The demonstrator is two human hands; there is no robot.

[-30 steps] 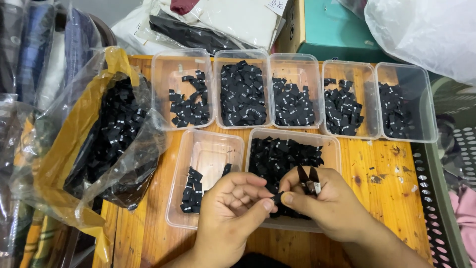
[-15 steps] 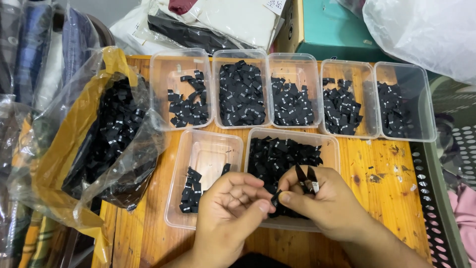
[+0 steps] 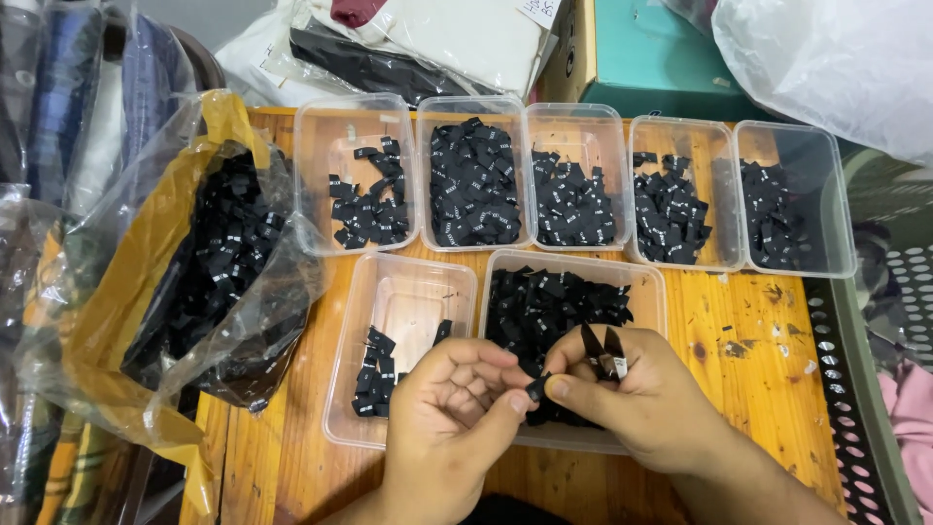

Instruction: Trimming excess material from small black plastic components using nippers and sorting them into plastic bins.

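My left hand (image 3: 455, 418) and my right hand (image 3: 637, 399) meet over the near clear tub of small black fabric labels (image 3: 559, 306). Both pinch one small black label (image 3: 535, 389) between thumb and fingertips. My right hand also holds a pair of small black snips (image 3: 604, 350), blades pointing up. Left of my hands stands a clear tub (image 3: 403, 292) with only a few black labels (image 3: 374, 374) in its near corner.
A row of several clear tubs (image 3: 573, 185) with black labels stands at the back of the wooden table (image 3: 748, 340). A yellow and clear plastic bag of labels (image 3: 204, 282) lies at the left. A teal box (image 3: 661, 58), folded cloth and a white plastic bag sit behind.
My hands stay over the near tub; the fingers have shifted slightly on the small label. Nothing else has moved.
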